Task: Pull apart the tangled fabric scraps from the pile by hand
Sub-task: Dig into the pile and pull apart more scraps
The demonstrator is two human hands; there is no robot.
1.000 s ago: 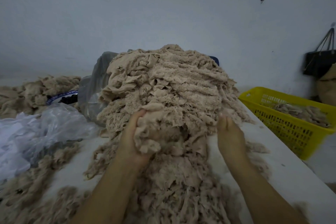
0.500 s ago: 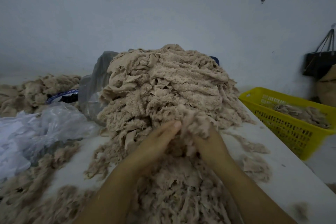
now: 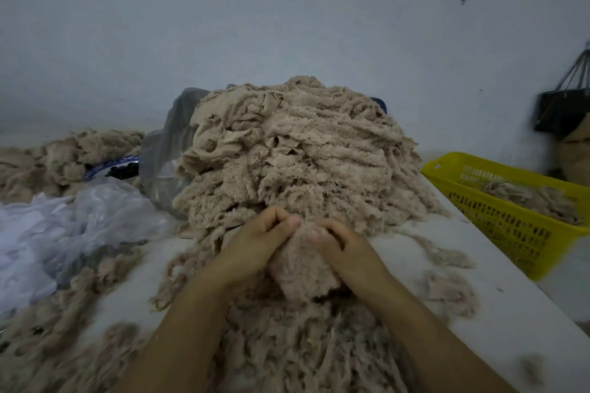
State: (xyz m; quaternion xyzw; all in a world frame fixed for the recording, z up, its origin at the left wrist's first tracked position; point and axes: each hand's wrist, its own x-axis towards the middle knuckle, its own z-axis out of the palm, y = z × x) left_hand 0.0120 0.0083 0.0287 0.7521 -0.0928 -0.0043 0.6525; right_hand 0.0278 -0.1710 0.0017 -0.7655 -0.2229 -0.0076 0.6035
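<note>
both hands meet at centre frame, just below the foot of the pile point(image 3: 297, 163). left hand point(image 3: 255, 239): fingers curled, thumb and forefinger pinching the upper edge of a fuzzy beige clump point(image 3: 300, 268). right hand point(image 3: 344, 246): curled the same way, pinching the same edge just beside the left. thumbs nearly touch. neither hand is open.

change noted: a second ago the hands were well apart, left gripping a wad at the pile's foot, right laid against the pile's right flank. half a second ago they were closing on each other. now they are together and lower in frame, with one clump hanging between them. its far edge is hidden behind the knuckles, so i cannot tell whether threads still tie it to the pile.

reading: a handful looks to have been taken off, and the twin pinch at one edge suits a sideways pull to split it. the split is not yet made.

pile sits mid-frame on the white table point(image 3: 498, 306), still tall. loose scraps point(image 3: 303, 344) lie lower centre under the forearms. yellow basket point(image 3: 517, 226) at right edge holds a few scraps. plastic bag point(image 3: 79, 220) at left.
</note>
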